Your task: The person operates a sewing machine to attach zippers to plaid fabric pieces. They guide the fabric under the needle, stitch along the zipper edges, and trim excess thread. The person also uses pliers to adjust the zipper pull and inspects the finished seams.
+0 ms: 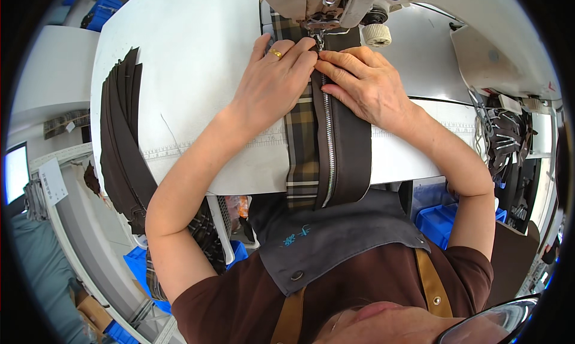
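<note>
Under the sewing machine's presser foot point(318, 40) runs a long layered strip: brown-and-black plaid fabric point(301, 158), a zipper point(329, 140) with metal teeth, and dark brown fabric point(353, 146). My left hand point(272, 83), a ring on one finger, lies over the plaid side with bent fingers closed at the zipper's edge; its thumb is hidden. From the other side my right hand point(374, 86) grips the zipper and dark fabric, fingertips just in front of the foot and thumb lower down. Both hands nearly meet at the zipper. The strip's near end hangs over the table edge.
Dark zipper strips point(123, 134) lie piled at the white table's point(197, 62) left, draping off its edge. A ruler scale point(272, 139) crosses the tabletop. Scissors point(481, 110) and a cluster of zipper pulls point(509, 137) sit right. Blue bins point(437, 223) stand below.
</note>
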